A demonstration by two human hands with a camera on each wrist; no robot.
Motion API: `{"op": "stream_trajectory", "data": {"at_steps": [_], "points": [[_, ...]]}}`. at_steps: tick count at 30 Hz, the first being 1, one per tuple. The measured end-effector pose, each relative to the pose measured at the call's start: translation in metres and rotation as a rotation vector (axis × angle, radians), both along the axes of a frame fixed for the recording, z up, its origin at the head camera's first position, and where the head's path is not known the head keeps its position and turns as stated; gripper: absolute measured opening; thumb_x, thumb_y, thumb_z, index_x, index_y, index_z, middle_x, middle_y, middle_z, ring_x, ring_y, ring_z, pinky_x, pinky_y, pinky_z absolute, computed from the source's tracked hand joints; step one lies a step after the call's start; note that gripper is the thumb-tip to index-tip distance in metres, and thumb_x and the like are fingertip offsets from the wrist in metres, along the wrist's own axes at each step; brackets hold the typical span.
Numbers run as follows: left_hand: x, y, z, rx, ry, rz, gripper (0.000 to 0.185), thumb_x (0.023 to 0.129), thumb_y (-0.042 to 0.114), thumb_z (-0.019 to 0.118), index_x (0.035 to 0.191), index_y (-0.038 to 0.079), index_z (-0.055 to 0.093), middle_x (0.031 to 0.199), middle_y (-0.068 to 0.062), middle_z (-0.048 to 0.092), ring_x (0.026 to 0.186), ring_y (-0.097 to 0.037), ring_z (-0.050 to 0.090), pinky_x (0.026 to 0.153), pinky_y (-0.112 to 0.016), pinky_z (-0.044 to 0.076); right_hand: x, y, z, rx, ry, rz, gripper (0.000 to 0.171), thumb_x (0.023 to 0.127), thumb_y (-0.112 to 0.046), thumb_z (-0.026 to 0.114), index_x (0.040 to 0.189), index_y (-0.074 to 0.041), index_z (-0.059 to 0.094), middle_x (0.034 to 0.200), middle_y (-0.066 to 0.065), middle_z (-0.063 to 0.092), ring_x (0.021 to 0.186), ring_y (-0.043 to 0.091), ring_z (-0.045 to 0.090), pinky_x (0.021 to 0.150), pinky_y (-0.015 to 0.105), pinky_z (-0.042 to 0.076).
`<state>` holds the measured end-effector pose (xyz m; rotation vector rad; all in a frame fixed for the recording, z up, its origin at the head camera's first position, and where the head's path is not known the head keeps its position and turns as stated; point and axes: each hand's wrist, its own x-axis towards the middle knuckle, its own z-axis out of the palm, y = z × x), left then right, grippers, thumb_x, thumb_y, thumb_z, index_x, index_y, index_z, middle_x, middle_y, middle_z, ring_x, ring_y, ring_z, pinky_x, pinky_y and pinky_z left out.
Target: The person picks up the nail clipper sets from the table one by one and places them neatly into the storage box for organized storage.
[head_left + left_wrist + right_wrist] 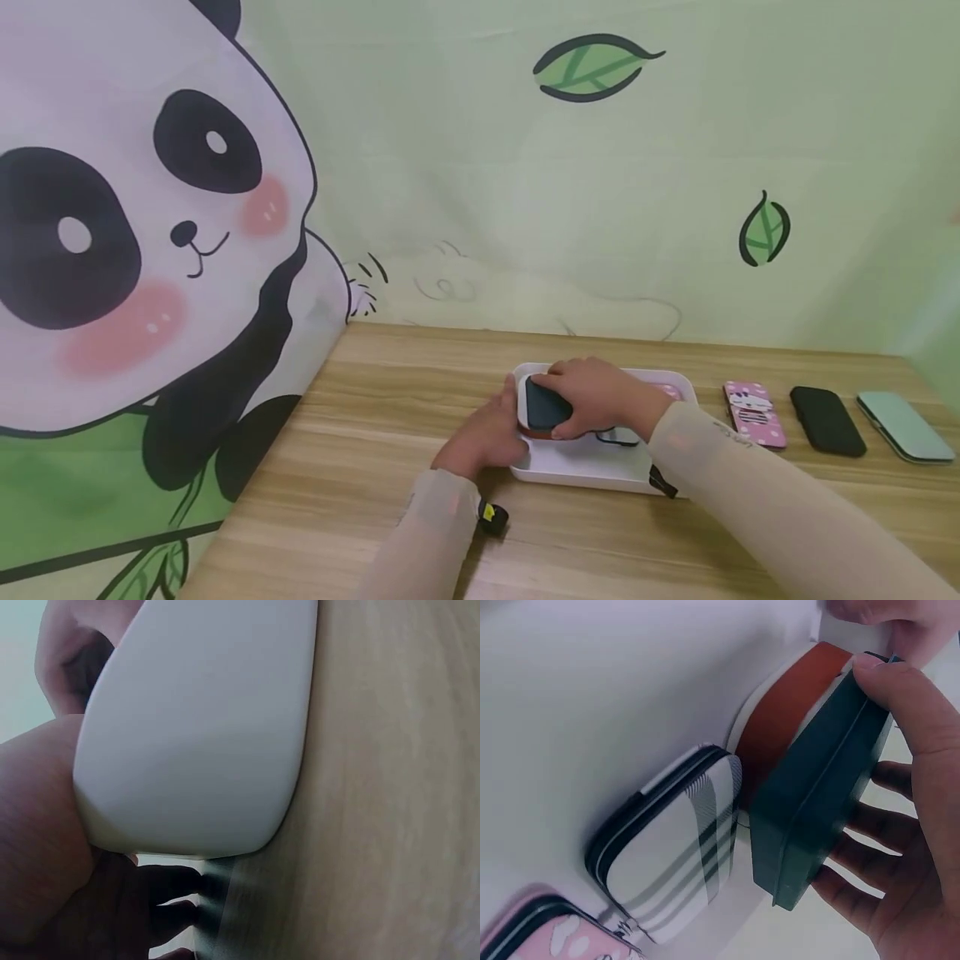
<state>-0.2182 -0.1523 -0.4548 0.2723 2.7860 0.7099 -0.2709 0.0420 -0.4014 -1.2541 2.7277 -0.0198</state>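
A dark teal case (547, 407) is held by the right hand (600, 396) at the left end of the white tray (592, 482), thumb and fingers set on opposite edges, presumably for a sure grip. A brown-sided case (791, 712) is overlapped by it; whether they touch cannot be told. The left hand (487, 429) is laid flattish along the tray's left end, seemingly to steady it. At right of frame, pink (752, 414), black (828, 421) and mint cases (903, 427) are spaced apart on the counter (420, 400), perhaps for easy picking.
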Motion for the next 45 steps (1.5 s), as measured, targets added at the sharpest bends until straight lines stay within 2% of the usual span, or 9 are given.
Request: {"op": "stream_trajectory", "data": {"at_steps": [7,14,21,28,37,45], "points": [[-0.001,0.003,-0.002,-0.032,0.007,-0.005,0.103,0.082,0.020,0.065,0.160,0.003,-0.001,0.161,-0.017,0.032,0.139,-0.027,0.044,0.115,-0.040,0.037,-0.001,-0.004,0.000,0.019,-0.057,-0.056,0.082,0.083,-0.056,0.074,0.149,-0.014,0.049,0.141,0.016,0.054,0.112,0.030,0.058,0.096,0.047,0.049],[-0.001,0.001,-0.002,-0.026,-0.004,0.000,0.104,0.082,0.019,0.066,0.161,0.004,-0.001,0.161,-0.018,0.032,0.137,-0.028,0.046,0.114,-0.041,0.038,0.001,0.005,0.005,0.042,-0.114,-0.110,0.081,0.083,-0.056,0.073,0.151,-0.022,0.046,0.149,0.015,0.048,0.124,0.032,0.053,0.103,0.049,0.046],[-0.007,-0.003,-0.010,-0.022,0.016,0.004,0.107,0.080,0.018,0.066,0.160,0.004,-0.003,0.160,-0.019,0.032,0.133,-0.029,0.049,0.112,-0.041,0.039,0.002,0.017,0.005,0.054,-0.108,-0.103,0.075,0.085,-0.051,0.072,0.150,-0.023,0.047,0.148,0.016,0.048,0.128,0.033,0.052,0.105,0.051,0.045],[0.002,-0.002,0.001,0.005,0.026,-0.013,0.104,0.080,0.017,0.066,0.160,0.001,0.001,0.160,-0.020,0.033,0.136,-0.028,0.046,0.112,-0.039,0.038,0.003,0.013,0.006,0.055,-0.148,-0.130,0.075,0.087,-0.052,0.070,0.152,-0.022,0.046,0.151,0.015,0.046,0.129,0.031,0.051,0.106,0.049,0.045],[0.001,-0.001,0.001,-0.006,-0.004,-0.007,0.106,0.080,0.017,0.065,0.161,0.004,-0.002,0.162,-0.018,0.029,0.141,-0.027,0.042,0.115,-0.039,0.036,0.003,0.014,0.003,0.045,-0.145,-0.135,0.076,0.087,-0.052,0.070,0.152,-0.023,0.045,0.151,0.015,0.045,0.128,0.030,0.050,0.106,0.049,0.045],[0.002,-0.001,0.002,0.044,-0.015,0.006,0.104,0.080,0.015,0.066,0.161,0.005,0.000,0.163,-0.017,0.027,0.145,-0.027,0.037,0.117,-0.041,0.032,0.003,0.016,0.001,0.043,-0.151,-0.149,0.078,0.088,-0.055,0.069,0.154,-0.025,0.042,0.153,0.014,0.043,0.130,0.030,0.049,0.106,0.049,0.044]]}}
